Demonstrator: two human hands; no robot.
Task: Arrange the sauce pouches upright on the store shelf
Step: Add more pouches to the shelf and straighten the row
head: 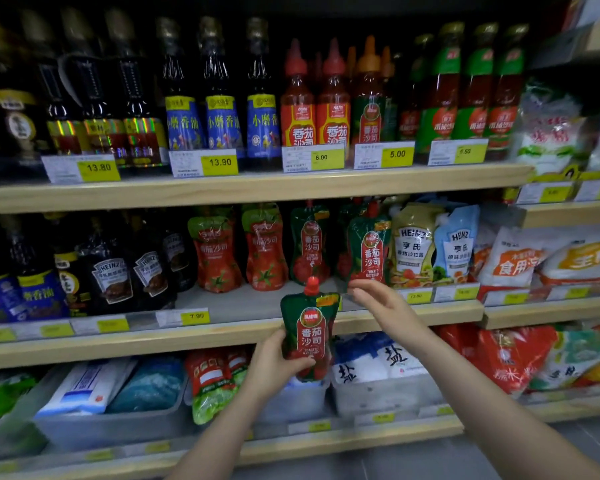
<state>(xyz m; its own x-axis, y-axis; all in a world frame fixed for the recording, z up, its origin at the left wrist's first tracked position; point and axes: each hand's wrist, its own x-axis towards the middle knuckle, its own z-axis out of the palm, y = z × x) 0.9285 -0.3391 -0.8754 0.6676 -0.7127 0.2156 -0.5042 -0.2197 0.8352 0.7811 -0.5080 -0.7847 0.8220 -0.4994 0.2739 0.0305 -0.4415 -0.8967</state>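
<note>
Left hand grips a green ketchup pouch by its lower half, upright, red cap on top, held in front of the middle shelf edge and clear of it. Right hand reaches to the base of a second green pouch standing on that shelf, fingertips pinching or touching its bottom edge; which, cannot be told. Two red pouches and a third green pouch stand upright to the left.
</note>
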